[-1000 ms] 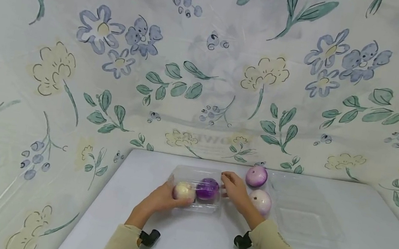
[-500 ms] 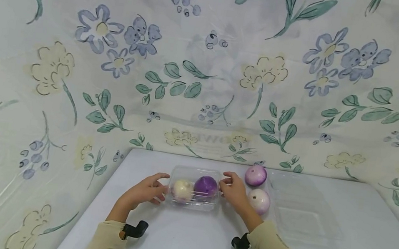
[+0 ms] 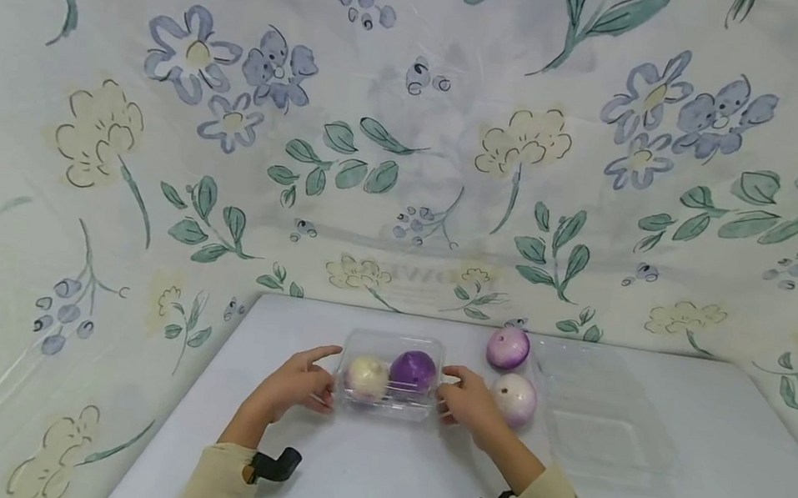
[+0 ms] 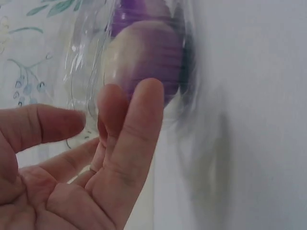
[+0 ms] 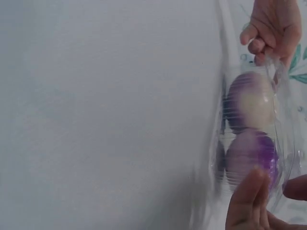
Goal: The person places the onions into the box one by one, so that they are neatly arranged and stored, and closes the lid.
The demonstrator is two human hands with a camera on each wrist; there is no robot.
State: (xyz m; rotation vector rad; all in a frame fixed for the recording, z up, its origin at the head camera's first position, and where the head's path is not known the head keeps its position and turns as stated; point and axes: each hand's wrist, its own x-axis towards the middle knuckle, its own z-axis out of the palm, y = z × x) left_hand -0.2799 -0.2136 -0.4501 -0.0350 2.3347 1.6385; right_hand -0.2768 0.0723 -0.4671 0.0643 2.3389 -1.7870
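Note:
A clear plastic clamshell box (image 3: 386,407) sits on the white table. Inside lie two round purple-and-white vegetables, turnip- or onion-like: a paler one (image 3: 367,378) on the left and a deep purple one (image 3: 414,370) on the right. At the box's left end is my left hand (image 3: 292,385), its index finger stretched along the side and the thumb apart from the lid in the left wrist view. My right hand (image 3: 470,400) is at the opposite end, fingertips against or very near the wall; exact contact is unclear. Neither hand grips the box.
Right of my right hand sit two more round vegetables, a pink-purple one (image 3: 508,347) behind a whiter one (image 3: 514,400). Beyond them lies another clear plastic box (image 3: 611,420), opened flat. A flower-patterned sheet (image 3: 411,158) hangs behind the white table (image 3: 368,481).
My left hand has let go of the clear box's left side and now lies beside its end. My right hand has come lower along the right end. The box has hardly moved.

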